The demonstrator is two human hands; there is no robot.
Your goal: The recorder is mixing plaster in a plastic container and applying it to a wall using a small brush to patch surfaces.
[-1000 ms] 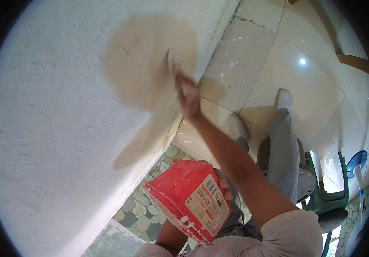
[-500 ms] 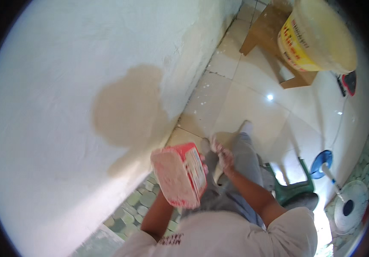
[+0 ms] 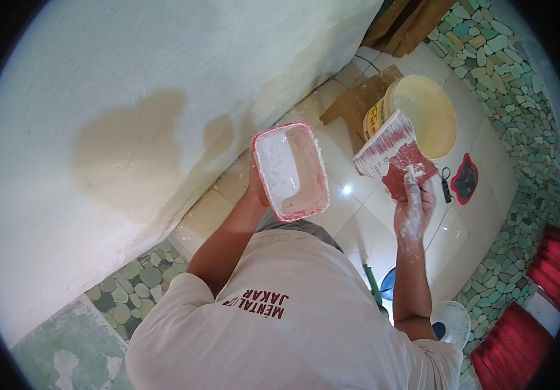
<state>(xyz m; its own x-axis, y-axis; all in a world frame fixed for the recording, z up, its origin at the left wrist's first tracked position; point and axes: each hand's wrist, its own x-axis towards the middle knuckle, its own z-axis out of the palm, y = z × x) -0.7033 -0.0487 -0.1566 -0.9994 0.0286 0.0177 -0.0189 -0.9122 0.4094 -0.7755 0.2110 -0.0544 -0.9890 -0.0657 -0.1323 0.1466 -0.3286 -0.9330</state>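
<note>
A red-rimmed rectangular plastic tub point(image 3: 309, 153) with a coated inner wall is gripped from its left side by my left hand point(image 3: 258, 185); most of the fingers are hidden behind it. White putty point(image 3: 280, 166) lies along the tub's left part. To the right, my right hand point(image 3: 416, 211), smeared with white, is closed on a wide red putty spreader point(image 3: 410, 166). White putty streaks the spreader's far-left edge. The spreader is held apart from the tub, and in the picture it overlaps the bucket behind it.
A pale wall point(image 3: 117, 84) runs along my left. Beyond the spreader, a large yellowish bucket point(image 3: 441, 120) stands by a brown stool point(image 3: 348, 101). A red-edged black object point(image 3: 466, 179) lies on the tiles. Pebble-patterned flooring point(image 3: 494, 58) and red cloth point(image 3: 514, 348) lie at right.
My left hand has moved the tub farther away and turned it, so the putty inside shows. My right hand has risen from near my legs to the right, the spreader now plainly visible.
</note>
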